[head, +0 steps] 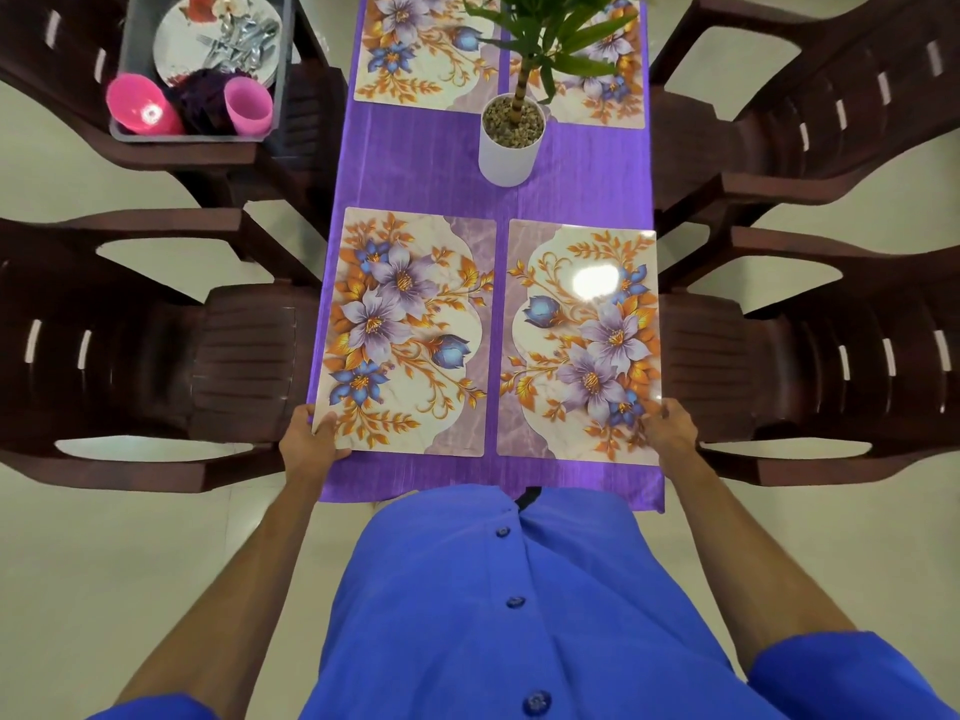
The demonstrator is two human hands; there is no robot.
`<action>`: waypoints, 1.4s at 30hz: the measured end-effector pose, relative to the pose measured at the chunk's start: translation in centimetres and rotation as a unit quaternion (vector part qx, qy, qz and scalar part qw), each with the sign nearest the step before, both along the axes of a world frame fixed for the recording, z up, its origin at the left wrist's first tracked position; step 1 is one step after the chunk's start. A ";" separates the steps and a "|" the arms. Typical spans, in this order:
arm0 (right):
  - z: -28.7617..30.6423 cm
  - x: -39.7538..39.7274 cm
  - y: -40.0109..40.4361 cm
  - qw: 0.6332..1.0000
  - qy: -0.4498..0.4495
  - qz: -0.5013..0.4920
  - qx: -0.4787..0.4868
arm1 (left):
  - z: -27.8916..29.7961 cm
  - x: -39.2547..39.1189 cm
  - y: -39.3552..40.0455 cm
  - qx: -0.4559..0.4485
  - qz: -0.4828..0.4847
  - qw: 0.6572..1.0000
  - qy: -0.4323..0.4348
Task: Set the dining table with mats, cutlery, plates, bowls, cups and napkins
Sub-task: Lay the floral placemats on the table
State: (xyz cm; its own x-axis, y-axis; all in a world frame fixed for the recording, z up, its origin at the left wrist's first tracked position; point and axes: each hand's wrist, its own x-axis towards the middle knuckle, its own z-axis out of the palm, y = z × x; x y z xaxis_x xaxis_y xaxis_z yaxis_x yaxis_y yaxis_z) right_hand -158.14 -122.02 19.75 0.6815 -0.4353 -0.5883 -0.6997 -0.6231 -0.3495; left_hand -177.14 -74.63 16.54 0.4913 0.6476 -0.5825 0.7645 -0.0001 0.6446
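Observation:
Two floral mats lie side by side at the near end of the purple table (431,163). My left hand (307,440) grips the near left corner of the left mat (405,330), thumb on top. My right hand (670,427) pinches the near right edge of the right mat (582,340). Two more floral mats lie at the far end, one on the left (421,49) and one on the right (613,70). A grey tray (127,70) on the far left chair holds a flowered plate (182,39) with cutlery (241,41), a pink bowl (140,106), a pink cup (248,106) and something dark purple.
A potted green plant in a white pot (509,148) stands mid-table between the mat pairs. Dark brown plastic chairs flank the table: near left (156,356), near right (805,356), far right (779,96). The floor is pale tile.

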 end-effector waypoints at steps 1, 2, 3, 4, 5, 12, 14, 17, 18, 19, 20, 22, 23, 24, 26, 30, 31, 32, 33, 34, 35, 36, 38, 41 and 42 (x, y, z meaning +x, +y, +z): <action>0.0 0.0 0.0 1.000 -0.001 0.004 0.000 | -0.1 0.0 0.1 0.000 0.002 1.000 0.002; 0.1 0.0 0.0 1.000 -0.003 0.008 0.000 | -0.3 0.1 0.2 -0.002 0.006 1.000 0.005; 0.2 0.0 0.1 1.000 -0.003 0.011 -0.002 | -0.4 0.2 0.3 -0.005 0.014 1.000 0.009; 0.2 0.0 0.1 1.000 0.000 0.012 -0.005 | -0.5 0.4 0.3 -0.010 0.023 1.000 0.014; 0.1 0.0 0.1 1.000 0.003 0.013 -0.007 | -0.5 0.7 0.3 -0.015 0.033 0.999 0.018; 0.0 0.3 0.0 1.000 0.013 0.021 -0.012 | -0.1 1.5 -0.1 -0.034 0.053 0.998 0.020; 0.0 0.3 0.1 1.000 0.012 0.021 -0.012 | 0.0 1.5 0.0 -0.036 0.049 0.998 0.020; 0.1 0.3 0.2 1.000 0.009 0.016 -0.009 | 0.1 1.4 0.2 -0.034 0.039 0.998 0.018; 0.1 0.3 0.2 1.000 0.009 0.015 -0.008 | 0.1 1.3 0.2 -0.032 0.035 0.999 0.016; 0.1 0.3 0.2 1.000 0.007 0.011 -0.004 | 0.2 1.3 0.2 -0.031 0.033 0.999 0.013; 0.1 0.3 0.2 1.000 0.005 0.009 -0.001 | 0.2 1.2 0.2 -0.029 0.031 0.999 0.009; 0.3 0.2 0.2 1.000 0.000 0.003 0.003 | 0.4 1.1 0.2 -0.025 0.026 0.999 0.000; 0.3 0.2 0.2 1.000 0.000 0.000 0.006 | 0.4 1.1 0.2 -0.022 0.022 0.999 0.000; 0.3 0.2 0.2 1.000 -0.002 -0.002 0.007 | 0.4 1.1 0.2 -0.019 0.019 1.000 0.003; 0.4 0.2 0.3 1.000 0.001 -0.005 0.012 | 0.3 1.1 0.3 -0.016 0.019 1.000 0.009; 0.4 0.2 0.3 1.000 0.004 -0.010 0.011 | 0.8 1.4 0.4 -0.010 0.019 1.000 0.022; 0.4 0.2 0.3 1.000 0.001 -0.007 0.006 | 0.9 1.5 0.3 -0.005 0.015 1.000 0.027; 0.4 0.2 0.3 1.000 0.001 -0.005 0.002 | 1.0 1.6 0.3 -0.001 0.011 0.999 0.032; 0.4 0.2 0.4 1.000 0.003 -0.005 0.000 | 1.0 1.7 0.3 0.000 0.009 0.999 0.036; 0.4 0.3 0.4 1.000 0.004 -0.003 -0.001 | 1.0 1.7 0.3 -0.002 0.009 0.999 0.037; 0.4 0.3 0.4 1.000 0.006 -0.002 -0.002 | 1.0 1.7 0.3 -0.004 0.011 0.999 0.038; 0.5 0.3 0.4 1.000 0.007 -0.002 -0.001 | 1.2 1.8 0.2 -0.005 0.011 0.999 0.040; 0.6 0.3 0.5 1.000 0.008 -0.005 0.004 | 1.2 1.8 0.2 -0.002 0.010 0.999 0.044; 0.8 0.3 0.6 1.000 0.007 -0.011 0.006 | 1.2 1.8 0.3 -0.007 0.012 0.999 0.042; 0.9 0.3 0.7 1.000 0.006 -0.014 0.008 | 1.3 1.8 0.3 -0.008 0.013 0.999 0.040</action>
State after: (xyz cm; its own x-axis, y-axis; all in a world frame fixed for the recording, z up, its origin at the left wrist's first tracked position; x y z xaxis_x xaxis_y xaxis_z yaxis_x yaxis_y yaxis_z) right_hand -157.84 -121.35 20.61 0.6616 -0.4448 -0.6037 -0.7211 -0.5982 -0.3496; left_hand -175.35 -74.34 17.84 0.4256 0.6493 -0.6302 0.8133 0.0309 0.5811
